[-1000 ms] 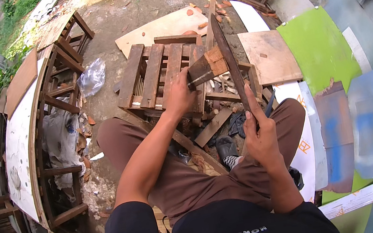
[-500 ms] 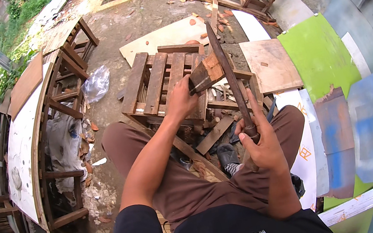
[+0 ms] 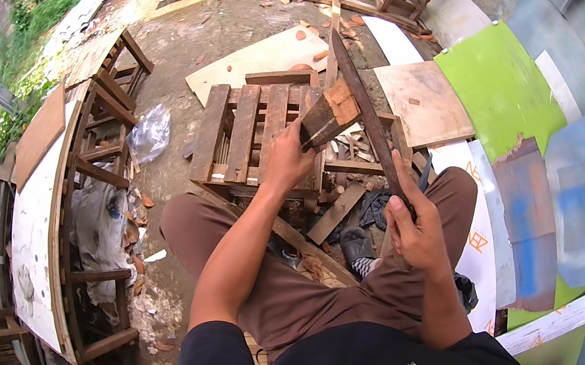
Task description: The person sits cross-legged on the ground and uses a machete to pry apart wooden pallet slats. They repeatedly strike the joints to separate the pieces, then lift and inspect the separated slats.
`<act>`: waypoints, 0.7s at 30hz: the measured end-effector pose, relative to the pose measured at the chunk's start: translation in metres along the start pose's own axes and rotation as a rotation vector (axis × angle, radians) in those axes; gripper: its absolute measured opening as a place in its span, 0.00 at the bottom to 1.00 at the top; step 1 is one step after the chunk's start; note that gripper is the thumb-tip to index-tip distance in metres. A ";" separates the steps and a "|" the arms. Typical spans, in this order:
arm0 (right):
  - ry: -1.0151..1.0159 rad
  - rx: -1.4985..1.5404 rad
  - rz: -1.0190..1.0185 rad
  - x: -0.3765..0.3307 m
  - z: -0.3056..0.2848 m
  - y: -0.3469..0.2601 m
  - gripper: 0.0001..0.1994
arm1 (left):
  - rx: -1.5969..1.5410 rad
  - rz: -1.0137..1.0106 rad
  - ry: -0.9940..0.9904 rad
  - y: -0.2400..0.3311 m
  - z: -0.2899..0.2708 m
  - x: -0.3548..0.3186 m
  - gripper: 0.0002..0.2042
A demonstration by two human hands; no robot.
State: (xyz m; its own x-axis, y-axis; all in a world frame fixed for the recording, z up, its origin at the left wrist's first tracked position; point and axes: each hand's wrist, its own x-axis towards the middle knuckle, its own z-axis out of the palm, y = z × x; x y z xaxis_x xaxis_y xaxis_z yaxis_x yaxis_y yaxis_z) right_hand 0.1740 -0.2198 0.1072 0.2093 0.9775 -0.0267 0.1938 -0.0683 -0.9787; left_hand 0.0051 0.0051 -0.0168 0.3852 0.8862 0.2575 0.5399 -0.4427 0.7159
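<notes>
Over the slatted wooden stand [image 3: 247, 132], the left hand [image 3: 288, 157] grips a dark wooden block [image 3: 327, 118] with a rough orange-tan end; the right hand [image 3: 420, 235] grips a long, tapered dark tool [image 3: 376, 133], apparently touching that end. Judged risk: a loose grip could let the tool skid towards the left hand.

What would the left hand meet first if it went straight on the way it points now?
Likely the long dark tool in the right hand: the wooden piece that the left hand holds leads, its pale end right beside the tool. One view leaves actual contact unclear.
</notes>
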 end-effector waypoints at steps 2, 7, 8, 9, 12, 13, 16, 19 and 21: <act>-0.009 -0.012 -0.029 0.003 0.002 0.002 0.33 | 0.024 0.004 -0.010 0.000 0.001 0.000 0.35; 0.039 -0.095 -0.117 0.017 0.012 0.015 0.32 | 0.013 -0.037 -0.026 -0.001 0.002 0.000 0.37; 0.049 -0.126 -0.154 0.020 0.013 0.016 0.32 | -0.001 -0.045 -0.033 0.000 0.002 -0.001 0.37; 0.060 -0.157 -0.190 0.022 0.016 0.016 0.32 | -0.018 -0.017 -0.046 0.003 0.001 -0.002 0.38; 0.073 -0.217 -0.243 0.022 0.016 0.010 0.31 | 0.012 -0.012 -0.116 0.015 -0.002 -0.008 0.38; 0.081 -0.174 -0.214 0.018 0.014 0.005 0.31 | 0.008 0.058 -0.028 0.019 -0.004 -0.008 0.36; 0.101 -0.082 -0.217 0.009 0.008 -0.004 0.31 | -0.047 0.083 0.038 0.023 -0.009 -0.005 0.35; 0.063 -0.213 -0.199 0.008 0.008 -0.003 0.30 | -0.058 0.176 0.116 0.015 -0.008 -0.005 0.38; 0.008 -0.388 -0.173 0.019 0.016 0.006 0.29 | -0.023 0.044 -0.063 0.006 -0.003 -0.007 0.35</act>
State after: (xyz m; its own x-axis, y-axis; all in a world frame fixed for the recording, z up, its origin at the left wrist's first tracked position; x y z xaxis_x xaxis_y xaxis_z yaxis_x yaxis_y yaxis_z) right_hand 0.1636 -0.1980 0.0979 0.1493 0.9796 0.1346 0.5731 0.0252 -0.8191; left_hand 0.0035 -0.0037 -0.0124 0.4554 0.8550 0.2484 0.5038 -0.4775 0.7198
